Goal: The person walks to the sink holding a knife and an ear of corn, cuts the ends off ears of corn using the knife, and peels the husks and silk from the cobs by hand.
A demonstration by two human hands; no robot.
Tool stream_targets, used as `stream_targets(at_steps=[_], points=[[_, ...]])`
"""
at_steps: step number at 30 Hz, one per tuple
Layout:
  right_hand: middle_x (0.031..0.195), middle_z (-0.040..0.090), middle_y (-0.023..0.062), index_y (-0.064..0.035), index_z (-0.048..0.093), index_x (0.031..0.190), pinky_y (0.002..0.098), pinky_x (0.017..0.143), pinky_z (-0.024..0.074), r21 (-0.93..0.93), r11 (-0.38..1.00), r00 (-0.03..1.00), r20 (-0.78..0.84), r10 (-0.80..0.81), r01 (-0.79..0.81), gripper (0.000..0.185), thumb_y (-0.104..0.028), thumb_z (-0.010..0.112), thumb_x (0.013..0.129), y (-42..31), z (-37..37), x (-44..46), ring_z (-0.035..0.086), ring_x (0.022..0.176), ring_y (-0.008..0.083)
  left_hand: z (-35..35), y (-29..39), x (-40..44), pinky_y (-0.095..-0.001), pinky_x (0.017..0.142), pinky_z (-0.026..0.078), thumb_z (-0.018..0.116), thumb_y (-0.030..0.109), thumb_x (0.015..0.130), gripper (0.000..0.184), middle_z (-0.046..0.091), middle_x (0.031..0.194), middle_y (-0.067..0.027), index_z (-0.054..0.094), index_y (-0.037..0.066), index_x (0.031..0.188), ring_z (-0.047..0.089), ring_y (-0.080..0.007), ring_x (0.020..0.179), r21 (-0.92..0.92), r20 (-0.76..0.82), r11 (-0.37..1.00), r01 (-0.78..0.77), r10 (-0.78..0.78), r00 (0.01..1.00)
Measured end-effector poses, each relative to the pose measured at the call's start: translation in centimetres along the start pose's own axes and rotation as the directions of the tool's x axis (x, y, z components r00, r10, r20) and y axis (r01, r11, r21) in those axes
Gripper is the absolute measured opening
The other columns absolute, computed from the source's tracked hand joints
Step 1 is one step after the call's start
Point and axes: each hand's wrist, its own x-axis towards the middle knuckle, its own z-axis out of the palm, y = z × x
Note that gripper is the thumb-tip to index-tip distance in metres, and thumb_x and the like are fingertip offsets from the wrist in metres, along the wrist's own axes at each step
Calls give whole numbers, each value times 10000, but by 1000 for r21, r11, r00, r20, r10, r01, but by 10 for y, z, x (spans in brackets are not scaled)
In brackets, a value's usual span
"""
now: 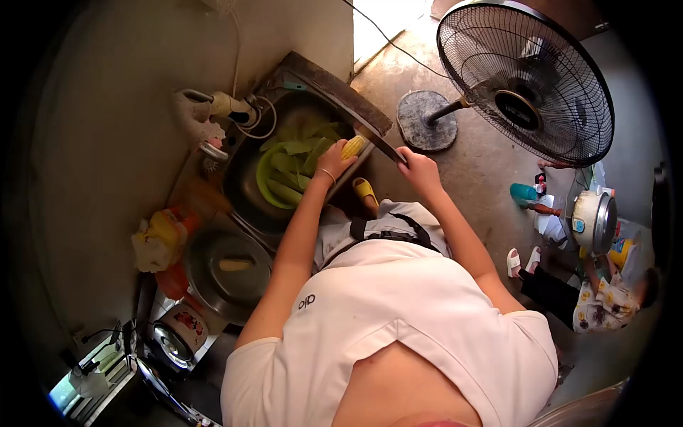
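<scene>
My left hand (332,163) is closed around a yellow corn cob (352,147) at the near edge of the metal sink (238,167). In my right hand (418,171) is the handle of a knife (383,144). Its dark blade points back towards the cob; whether it touches the kernels I cannot tell. Green corn husks (290,167) fill a green basin (263,178) inside the sink, beneath and beside my left hand. Another pale cob (235,265) lies in a wide metal bowl (206,285) left of my left forearm.
A standing fan (525,82) on a round base (427,119) is at front right. At far right a person (605,302) sits near a white cooker (594,220). A faucet (235,110) reaches over the sink. Left stands a flowered pot (181,333).
</scene>
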Motion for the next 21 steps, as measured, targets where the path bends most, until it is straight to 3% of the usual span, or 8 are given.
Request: stream_targets(at_steps=[6,10,13,21], points=[[810,619,146,-70,530,904,444,646,490,-34,997,997,-1,-74,74,160,-176,590,799,20,23,23,618,773,334,27,8,6,-439,756,487,688,448,748,574,607,1056,-152,455,119,1156,609,-351,916,30,-107,992,124,-120,987],[792,612,144,-48,498,841,454,638,491,-107,990,995,33,-90,93,150,-167,583,806,21,28,29,620,757,339,32,20,12,-443,741,490,691,445,744,577,609,1054,-141,453,121,1157,610,-349,914,63,-74,985,158,-153,985],[789,616,146,-49,498,842,453,642,494,-113,989,994,53,-91,97,155,-171,587,804,21,30,33,623,756,336,31,25,13,-447,729,493,686,433,748,555,611,1055,-130,463,119,1148,613,-344,906,94,-37,977,192,-190,981],[786,609,152,-55,519,905,453,647,488,-87,994,992,117,-54,64,166,-163,583,796,24,36,41,613,767,343,29,31,14,-434,734,500,651,527,734,528,630,1014,-151,582,94,1030,616,-352,895,17,-151,987,162,-158,976]])
